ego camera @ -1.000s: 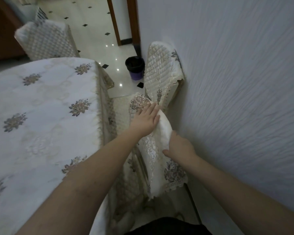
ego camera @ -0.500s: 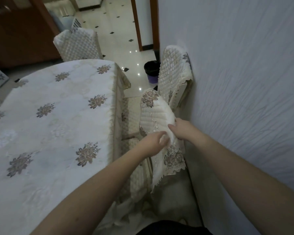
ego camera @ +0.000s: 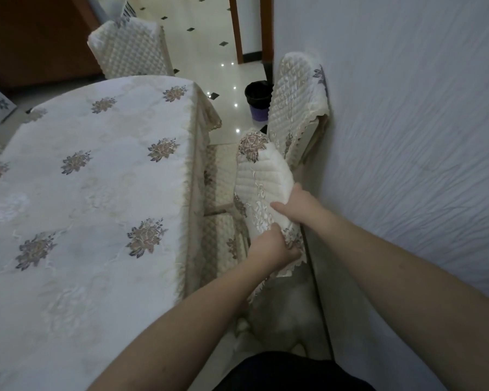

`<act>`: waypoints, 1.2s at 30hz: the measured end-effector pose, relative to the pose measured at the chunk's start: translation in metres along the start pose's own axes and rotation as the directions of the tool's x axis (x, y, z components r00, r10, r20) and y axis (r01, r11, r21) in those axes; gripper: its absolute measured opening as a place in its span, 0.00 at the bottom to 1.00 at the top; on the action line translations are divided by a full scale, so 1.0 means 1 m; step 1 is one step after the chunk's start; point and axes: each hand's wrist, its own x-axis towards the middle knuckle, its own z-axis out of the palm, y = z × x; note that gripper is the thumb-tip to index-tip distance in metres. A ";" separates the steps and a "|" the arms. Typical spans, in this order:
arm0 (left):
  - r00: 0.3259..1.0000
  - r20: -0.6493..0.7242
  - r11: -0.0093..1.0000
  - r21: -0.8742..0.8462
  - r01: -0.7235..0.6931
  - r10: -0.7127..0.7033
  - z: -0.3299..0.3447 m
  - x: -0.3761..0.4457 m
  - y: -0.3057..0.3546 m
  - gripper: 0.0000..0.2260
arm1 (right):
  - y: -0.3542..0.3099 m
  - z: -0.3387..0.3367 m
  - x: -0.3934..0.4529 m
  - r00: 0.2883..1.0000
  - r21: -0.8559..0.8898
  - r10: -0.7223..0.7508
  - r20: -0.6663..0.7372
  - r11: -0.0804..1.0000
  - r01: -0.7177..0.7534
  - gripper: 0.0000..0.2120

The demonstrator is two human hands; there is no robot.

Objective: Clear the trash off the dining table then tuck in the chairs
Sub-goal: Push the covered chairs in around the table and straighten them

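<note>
Both hands grip the near chair [ego camera: 261, 176] back: left hand [ego camera: 271, 246] low, right hand [ego camera: 295, 203] above. It stands between table [ego camera: 91, 193] and wall [ego camera: 407, 136]; a second chair [ego camera: 297, 103] and bin [ego camera: 256, 100] lie beyond.

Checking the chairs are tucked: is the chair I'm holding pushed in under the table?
Pushed in: the chair sits with its seat against the tablecloth edge, while both hands, left hand and right hand, grip its backrest.

Dim, bluish indoor light, bright glints on the glossy floor [ego camera: 209, 38], wide-angle bending at edges.
</note>
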 end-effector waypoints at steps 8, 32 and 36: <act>0.997 -0.033 0.993 0.101 -0.066 0.070 -0.001 0.000 -0.007 0.28 | -0.007 0.007 -0.007 0.999 -0.084 0.006 -0.049 0.996 -0.010 0.36; 0.991 -0.012 0.986 0.103 -0.129 0.131 0.003 -0.014 -0.021 0.21 | -0.005 0.019 -0.016 0.999 -0.053 0.046 -0.019 0.997 -0.047 0.32; 0.994 -0.015 0.990 0.099 -0.102 0.104 0.006 -0.011 -0.019 0.24 | -0.003 0.017 -0.015 0.999 -0.023 0.045 -0.012 0.999 -0.046 0.30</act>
